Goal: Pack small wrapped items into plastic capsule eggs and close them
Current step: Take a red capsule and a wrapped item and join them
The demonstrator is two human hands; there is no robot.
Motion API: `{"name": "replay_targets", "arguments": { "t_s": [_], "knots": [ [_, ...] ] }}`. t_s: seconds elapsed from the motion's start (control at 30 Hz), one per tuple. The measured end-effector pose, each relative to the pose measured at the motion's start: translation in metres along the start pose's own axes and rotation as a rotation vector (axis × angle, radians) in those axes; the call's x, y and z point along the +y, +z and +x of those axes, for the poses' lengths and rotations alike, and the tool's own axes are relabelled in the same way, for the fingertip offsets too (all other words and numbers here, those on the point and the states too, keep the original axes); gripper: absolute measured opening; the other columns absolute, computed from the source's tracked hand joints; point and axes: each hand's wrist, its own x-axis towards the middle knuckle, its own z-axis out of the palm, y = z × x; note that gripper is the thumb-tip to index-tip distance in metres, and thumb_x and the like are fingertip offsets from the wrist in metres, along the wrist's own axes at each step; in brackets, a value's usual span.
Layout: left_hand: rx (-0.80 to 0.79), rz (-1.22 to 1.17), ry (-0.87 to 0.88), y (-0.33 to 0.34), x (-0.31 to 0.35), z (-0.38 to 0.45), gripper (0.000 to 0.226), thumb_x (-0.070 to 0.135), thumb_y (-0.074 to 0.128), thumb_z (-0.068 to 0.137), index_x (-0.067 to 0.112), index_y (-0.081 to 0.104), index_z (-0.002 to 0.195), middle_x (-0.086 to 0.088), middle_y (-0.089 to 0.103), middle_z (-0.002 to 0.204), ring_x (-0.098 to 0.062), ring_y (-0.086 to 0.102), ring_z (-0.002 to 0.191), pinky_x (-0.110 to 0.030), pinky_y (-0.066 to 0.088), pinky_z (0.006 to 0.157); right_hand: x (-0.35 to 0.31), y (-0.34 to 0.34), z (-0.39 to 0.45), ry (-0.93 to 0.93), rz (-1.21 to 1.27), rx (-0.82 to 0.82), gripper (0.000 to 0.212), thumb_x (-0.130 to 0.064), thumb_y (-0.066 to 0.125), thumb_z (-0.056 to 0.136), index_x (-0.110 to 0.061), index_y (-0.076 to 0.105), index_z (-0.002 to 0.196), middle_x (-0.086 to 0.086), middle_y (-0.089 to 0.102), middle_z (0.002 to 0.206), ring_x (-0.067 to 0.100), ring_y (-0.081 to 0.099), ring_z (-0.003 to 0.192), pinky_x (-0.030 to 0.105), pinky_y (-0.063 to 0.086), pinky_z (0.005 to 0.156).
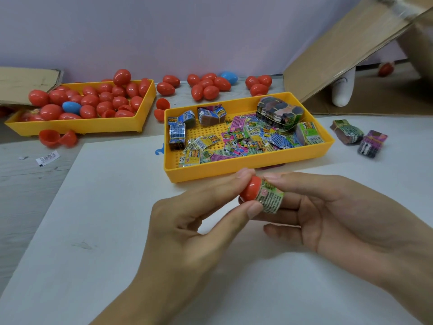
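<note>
Above the table, left hand point(187, 221) pinches red plastic capsule egg half point(250, 191), open mouth facing right; right hand point(332, 212) pinches green printed wrapped item point(270, 199), long axis left-right, partly inside.

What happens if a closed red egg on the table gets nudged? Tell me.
A closed red egg would probably roll: it is rounded, with no flat side. The glossy plastic shell likely slips under fingertips. It looks light and stiff, since the left hand pinches a red egg half easily.
</note>
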Motion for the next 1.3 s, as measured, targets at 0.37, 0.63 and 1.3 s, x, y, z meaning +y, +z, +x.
{"name": "replay_targets", "arguments": {
  "t_s": [0.37,0.63,1.3],
  "knots": [
    [-0.074,-0.202,-0.085,0.002,-0.001,0.0,0.046,0.014,0.076,0.077,0.019,0.068,0.123,0.001,0.072,0.118,-0.021,0.068,0.112,-0.032,0.054,0.094,0.001,0.003,0.001,-0.098,-0.074,0.026,0.031,-0.032,0.075,0.063,-0.016,0.08,0.089,0.012,0.077,0.094,0.016,0.073,0.074,0.025,0.057,0.058],
    [-0.043,-0.057,0.055,-0.002,-0.004,0.002,0.033,0.016,0.078,0.077,0.022,0.073,0.109,0.001,0.073,0.108,-0.028,0.069,0.103,-0.033,0.058,0.082,0.001,0.008,-0.001,-0.12,-0.131,0.01,0.042,-0.037,0.077,0.071,-0.008,0.075,0.101,0.015,0.076,0.096,0.025,0.074,0.075,0.029,0.056,0.052],
    [0.012,-0.283,-0.255,-0.004,-0.003,0.009,0.052,0.017,0.084,0.065,0.022,0.069,0.114,-0.008,0.072,0.098,-0.026,0.072,0.096,-0.03,0.059,0.076,0.023,0.006,0.003,-0.722,-0.673,0.17,0.037,-0.032,0.077,0.072,-0.036,0.055,0.102,-0.015,0.066,0.117,0.012,0.066,0.109,0.033,0.059,0.078]
  ]
}}
